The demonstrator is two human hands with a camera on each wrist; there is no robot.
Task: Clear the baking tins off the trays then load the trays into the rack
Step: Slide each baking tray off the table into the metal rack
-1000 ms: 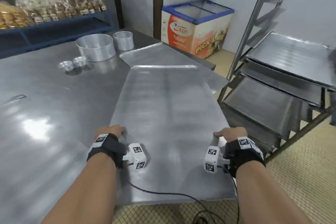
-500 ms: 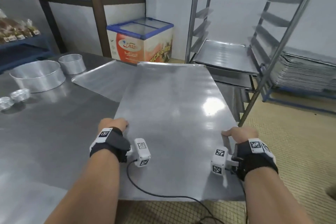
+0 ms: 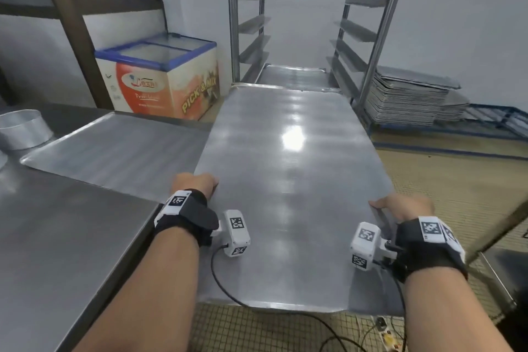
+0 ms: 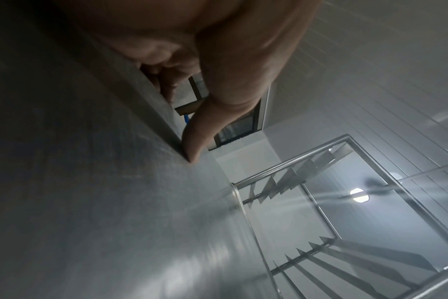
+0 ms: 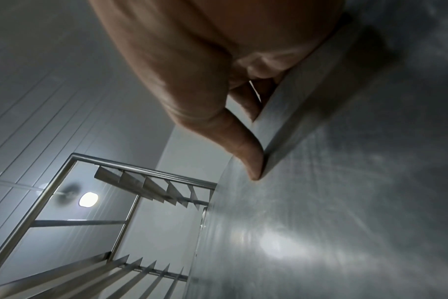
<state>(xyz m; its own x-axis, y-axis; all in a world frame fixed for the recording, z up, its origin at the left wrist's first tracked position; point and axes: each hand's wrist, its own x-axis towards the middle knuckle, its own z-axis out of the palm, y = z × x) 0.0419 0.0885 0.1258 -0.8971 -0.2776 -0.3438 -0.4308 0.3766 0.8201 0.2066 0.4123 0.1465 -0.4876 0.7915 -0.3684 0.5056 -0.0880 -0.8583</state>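
Observation:
I carry a large bare metal tray [image 3: 288, 180] level, off the table, its far end pointing at the steel rack [image 3: 368, 37]. My left hand [image 3: 195, 184] grips the tray's left rim, thumb on top [image 4: 194, 145] and fingers curled under. My right hand [image 3: 400, 206] grips the right rim the same way, thumb [image 5: 253, 165] pressed on the edge. A second bare tray [image 3: 114, 154] lies on the steel table [image 3: 57, 237]. One round baking tin [image 3: 24, 128] stands at the table's left edge. A loaded tray [image 3: 294, 74] sits low in the rack.
A chest freezer [image 3: 165, 77] stands behind the table, left of the rack. A stack of trays [image 3: 408, 100] rests on a low blue frame right of the rack. Cables and a power strip [image 3: 385, 334] lie on the tiled floor below the tray.
The tray has swung to the right, off the table, until its far end faces the rack. Both hands keep their grip on its rims. The tins have slid to the left edge of view.

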